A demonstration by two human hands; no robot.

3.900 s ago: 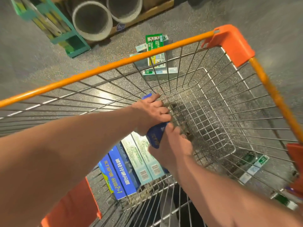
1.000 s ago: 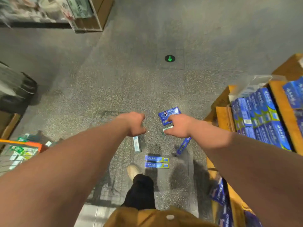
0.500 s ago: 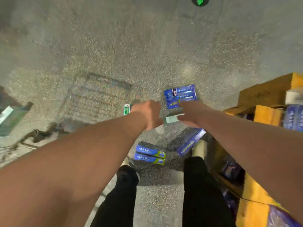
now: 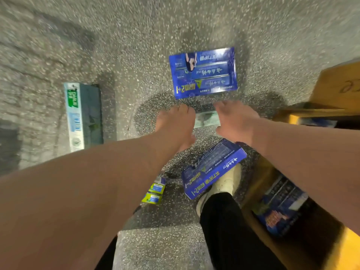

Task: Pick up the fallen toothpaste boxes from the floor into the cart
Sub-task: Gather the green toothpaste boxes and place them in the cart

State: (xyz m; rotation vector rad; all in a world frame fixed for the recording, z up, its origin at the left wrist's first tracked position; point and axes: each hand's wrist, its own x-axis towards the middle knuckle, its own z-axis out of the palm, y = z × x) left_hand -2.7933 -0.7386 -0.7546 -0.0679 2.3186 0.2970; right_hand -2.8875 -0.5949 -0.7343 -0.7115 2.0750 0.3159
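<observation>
Low over the speckled floor, left hand and right hand, both open and empty, flank a pale toothpaste box; pickup step, next closing on it.

The pale box lies on the speckled floor, hemmed by the left hand and right hand at its two ends. Just beyond the pale box the flat blue pack blocks the far side. Nearer than it, a tilted blue box rests over a shoe. Right of it stands a yellow wooden rack. Well left of it a green-and-white box lies, with bare floor between.
</observation>
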